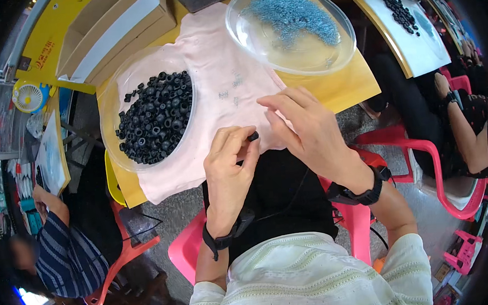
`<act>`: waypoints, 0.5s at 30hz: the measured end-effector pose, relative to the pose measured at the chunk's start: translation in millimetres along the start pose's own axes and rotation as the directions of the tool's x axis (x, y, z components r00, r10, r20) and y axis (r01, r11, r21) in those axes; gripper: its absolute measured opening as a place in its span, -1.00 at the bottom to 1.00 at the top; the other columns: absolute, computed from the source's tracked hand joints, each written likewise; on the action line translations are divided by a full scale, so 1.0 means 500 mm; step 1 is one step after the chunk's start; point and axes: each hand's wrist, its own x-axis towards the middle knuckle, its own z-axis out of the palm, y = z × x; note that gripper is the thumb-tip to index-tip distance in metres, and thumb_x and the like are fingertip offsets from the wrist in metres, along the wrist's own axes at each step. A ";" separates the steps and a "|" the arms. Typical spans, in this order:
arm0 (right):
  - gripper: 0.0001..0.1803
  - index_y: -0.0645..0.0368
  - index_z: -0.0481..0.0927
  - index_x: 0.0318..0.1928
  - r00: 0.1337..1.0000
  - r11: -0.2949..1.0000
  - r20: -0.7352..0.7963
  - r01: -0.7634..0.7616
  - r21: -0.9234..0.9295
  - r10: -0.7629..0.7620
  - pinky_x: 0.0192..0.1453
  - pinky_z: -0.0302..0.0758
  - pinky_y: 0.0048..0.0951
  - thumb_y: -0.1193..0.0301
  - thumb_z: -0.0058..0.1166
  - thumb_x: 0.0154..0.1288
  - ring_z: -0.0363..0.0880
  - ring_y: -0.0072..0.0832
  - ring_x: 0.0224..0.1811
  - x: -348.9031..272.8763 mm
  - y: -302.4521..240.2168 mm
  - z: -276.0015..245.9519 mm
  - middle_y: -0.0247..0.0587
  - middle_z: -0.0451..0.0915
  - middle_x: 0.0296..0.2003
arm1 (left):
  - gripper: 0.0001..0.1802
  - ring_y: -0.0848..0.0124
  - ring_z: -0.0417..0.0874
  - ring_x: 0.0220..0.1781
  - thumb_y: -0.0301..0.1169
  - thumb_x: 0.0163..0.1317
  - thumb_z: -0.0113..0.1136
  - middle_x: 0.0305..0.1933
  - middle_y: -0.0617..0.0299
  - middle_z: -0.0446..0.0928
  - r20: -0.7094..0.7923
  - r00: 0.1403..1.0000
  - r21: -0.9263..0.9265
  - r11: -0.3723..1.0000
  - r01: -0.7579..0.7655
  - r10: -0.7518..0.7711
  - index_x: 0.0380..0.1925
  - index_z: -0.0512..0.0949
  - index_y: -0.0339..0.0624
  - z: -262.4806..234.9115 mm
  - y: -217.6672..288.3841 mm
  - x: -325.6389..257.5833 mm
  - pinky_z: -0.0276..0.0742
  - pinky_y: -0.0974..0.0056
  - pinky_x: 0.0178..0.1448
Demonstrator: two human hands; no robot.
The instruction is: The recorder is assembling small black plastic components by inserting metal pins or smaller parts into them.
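My left hand [228, 163] pinches a small black round plastic piece [253, 136] between thumb and fingertips, above the near edge of a pale pink cloth [207, 99]. Just right of it my right hand [309, 127] hovers with thumb and index finger apart, and nothing shows between them. On the left, a clear round tub [107, 108] holds a heap of black ring-shaped plastic pieces [161, 115]. Farther back at the right, a clear shallow tub [243, 45] contains a pile of tiny bluish-silver bits [294, 18], too small to make out singly. Several similar bits [223, 94] lie on the cloth.
An open cardboard box [114, 40] stands at the back left of the yellow table [352, 87]. A small yellow fan [28, 96] is beyond it. Co-workers sit at both sides, near another table [424, 43] and a pink chair [422, 141].
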 end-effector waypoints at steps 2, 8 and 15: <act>-0.84 0.18 0.58 -0.20 0.996 0.998 0.060 -0.060 -0.028 0.062 -0.38 0.50 -0.23 0.38 0.10 0.27 0.56 -0.17 -0.33 0.001 -0.003 0.022 -0.17 0.53 -0.38 | -0.76 0.46 0.58 -0.33 -0.67 0.15 0.25 -0.23 0.16 0.54 -0.019 1.000 0.006 1.000 0.009 -0.009 -0.15 0.63 -0.33 0.008 -0.005 -0.001 0.54 0.41 -0.24; -0.67 0.12 0.54 -0.52 0.989 0.986 0.040 -0.137 -0.098 0.142 -0.51 0.45 -0.28 0.22 0.11 0.34 0.58 -0.26 -0.59 0.039 -0.022 0.089 -0.17 0.52 -0.62 | -0.77 0.51 0.52 -0.35 -0.70 0.10 0.28 -0.20 0.21 0.52 -0.103 0.995 -0.030 0.999 -0.015 0.011 -0.20 0.64 -0.35 0.017 -0.028 -0.004 0.44 0.45 -0.29; -0.58 0.07 0.57 -0.56 0.972 0.967 0.150 -0.151 -0.205 0.183 -0.57 0.46 -0.29 0.15 0.00 0.42 0.60 -0.28 -0.65 0.039 -0.012 0.109 -0.19 0.55 -0.70 | -0.77 0.52 0.53 -0.32 -0.72 0.07 0.29 -0.15 0.21 0.51 -0.170 0.985 -0.065 0.998 0.000 -0.011 -0.22 0.64 -0.38 0.028 -0.037 -0.007 0.43 0.46 -0.28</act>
